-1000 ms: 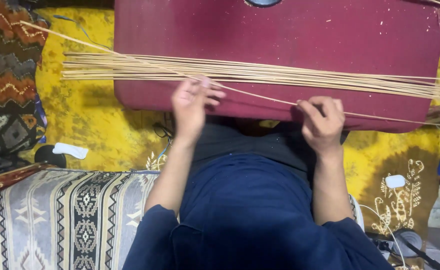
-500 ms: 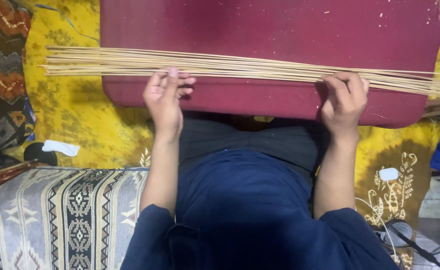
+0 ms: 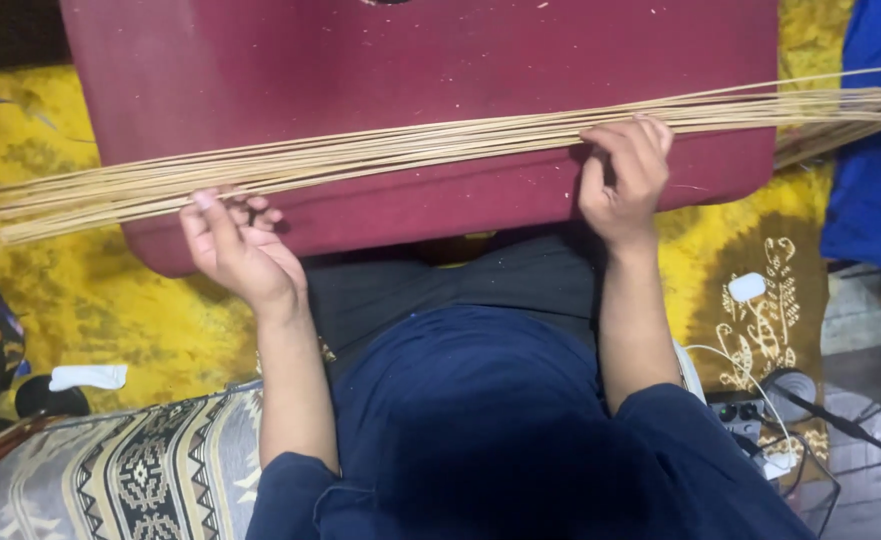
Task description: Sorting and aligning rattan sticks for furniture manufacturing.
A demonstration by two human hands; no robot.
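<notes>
Lighting: warm indoor light from above, moderate; maroon worktop (image 3: 410, 70) evenly lit, no glare. Shadows: dark under its near edge and over the navy clothing (image 3: 480, 440). Corners dim. Sharpness: centre fair; thin sticks (image 3: 380, 155) soft; slight blur on left hand (image 3: 235, 245).
</notes>
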